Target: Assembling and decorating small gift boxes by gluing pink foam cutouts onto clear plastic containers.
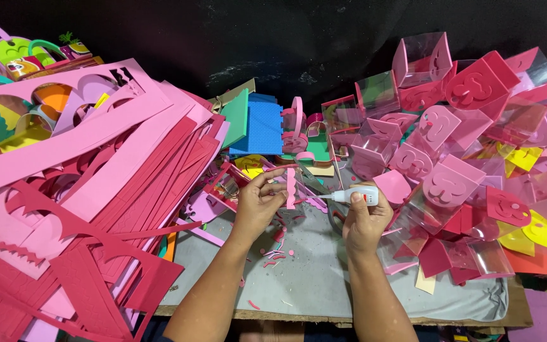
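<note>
The left hand (pixel 259 201) pinches a scalloped pink foam strip (pixel 291 187) upright between its fingertips. Just right of the strip, the right hand (pixel 365 223) is clamped around a small white glue bottle (pixel 357 196), nozzle pointing at it. Left of the strip lie red and pink foam sheets (pixel 90 190); right of it, clear-sided pink boxes (pixel 457 126).

two bare forearms are seen, uncovered from elbow to wrist; no sleeves, gloves, rings or watch are worn on the left hand (pixel 257 202) or right hand (pixel 363 221).
</note>
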